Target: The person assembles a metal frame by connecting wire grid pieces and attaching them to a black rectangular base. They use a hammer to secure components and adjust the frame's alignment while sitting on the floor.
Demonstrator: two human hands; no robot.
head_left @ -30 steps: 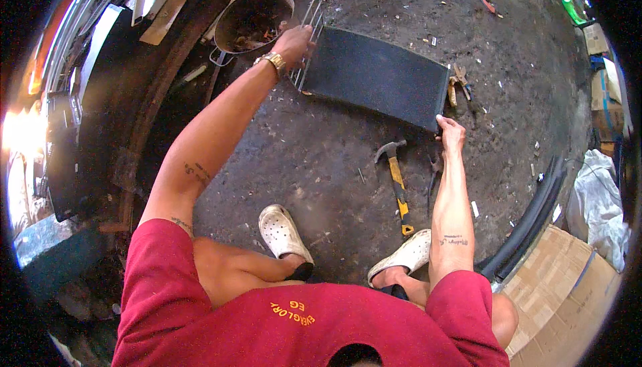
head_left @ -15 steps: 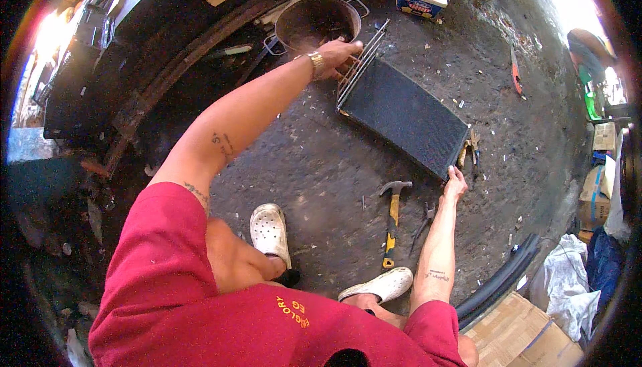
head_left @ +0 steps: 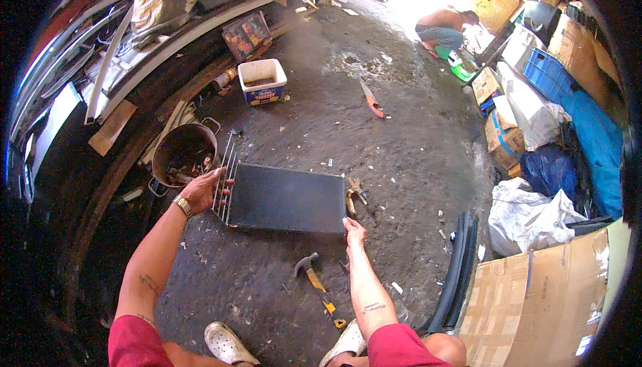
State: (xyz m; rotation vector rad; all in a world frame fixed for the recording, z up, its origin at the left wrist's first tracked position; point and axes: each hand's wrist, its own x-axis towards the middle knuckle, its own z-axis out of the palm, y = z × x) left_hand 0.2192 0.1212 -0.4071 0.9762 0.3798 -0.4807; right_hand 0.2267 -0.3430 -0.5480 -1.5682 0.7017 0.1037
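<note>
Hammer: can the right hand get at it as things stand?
Probably not while the right hand grips the panel by its corner; freed, likely yes: the hammer lies uncovered on the floor, close by.

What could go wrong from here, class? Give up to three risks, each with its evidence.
1. The right hand grips only a corner of the black panel, so that end might slip.
2. The left hand has its fingers at the wire rack on the panel's other end; they could get pinched if it twists.
3. The hammer lies on the floor with its handle end near the right shoe, a possible trip hazard.
</note>
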